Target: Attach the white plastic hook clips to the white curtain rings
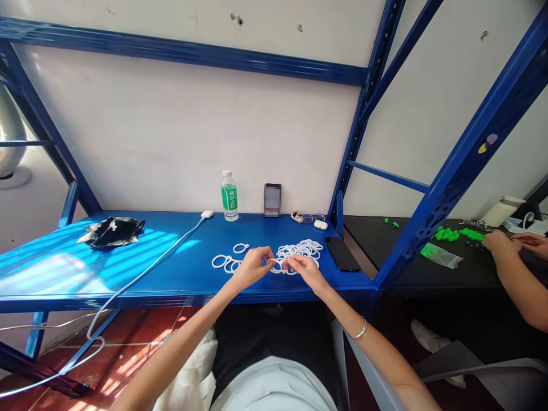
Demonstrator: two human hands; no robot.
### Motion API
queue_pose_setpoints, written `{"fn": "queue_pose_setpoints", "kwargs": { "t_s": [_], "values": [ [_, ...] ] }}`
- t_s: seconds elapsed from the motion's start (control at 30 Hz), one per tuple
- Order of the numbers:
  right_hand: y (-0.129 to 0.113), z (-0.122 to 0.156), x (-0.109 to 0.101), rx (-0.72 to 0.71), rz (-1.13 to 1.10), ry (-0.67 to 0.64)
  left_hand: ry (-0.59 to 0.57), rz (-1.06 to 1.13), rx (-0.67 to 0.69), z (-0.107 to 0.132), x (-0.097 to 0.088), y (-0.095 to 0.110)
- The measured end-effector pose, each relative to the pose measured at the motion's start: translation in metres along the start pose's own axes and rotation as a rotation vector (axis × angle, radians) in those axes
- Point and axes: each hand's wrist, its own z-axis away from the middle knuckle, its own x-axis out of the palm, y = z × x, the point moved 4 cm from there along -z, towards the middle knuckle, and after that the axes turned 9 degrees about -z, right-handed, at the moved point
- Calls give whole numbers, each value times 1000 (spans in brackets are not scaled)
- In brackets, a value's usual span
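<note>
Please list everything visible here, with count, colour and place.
table: one, blue, centre
rings: many, white, middle
crumpled bag: one, black, table's left
cable: one, white, left
bottle: one, clear, rear
upright device: one, dark, rear
glasses: one, colour unclear, rear
small case: one, white, rear
phone: one, black, table's right
frame: one, blue, around table
second table: one, black, right
green pieces: many, green, second table
plastic bag: one, clear, second table
flask: one, cream, far right
co-worker's hands: two, far right
left hand: one, at rings
right hand: one, at rings

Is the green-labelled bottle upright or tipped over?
Upright: the bottle stands on its base on the blue table, white cap at the top.
</note>
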Motion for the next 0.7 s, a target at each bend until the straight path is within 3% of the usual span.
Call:
{"fn": "queue_pose_setpoints", "kwargs": {
  "t_s": [0.2,0.47,0.7],
  "values": [
    [9,0,2,-4,21,19,-43,122,-61,0,5,-4],
    [16,-1,5,-46,50,25,-198,545,-123,-1,21,-4],
    [4,2,9,118,-244,-119,-410,780,-166,4,24,5]
  ]
}}
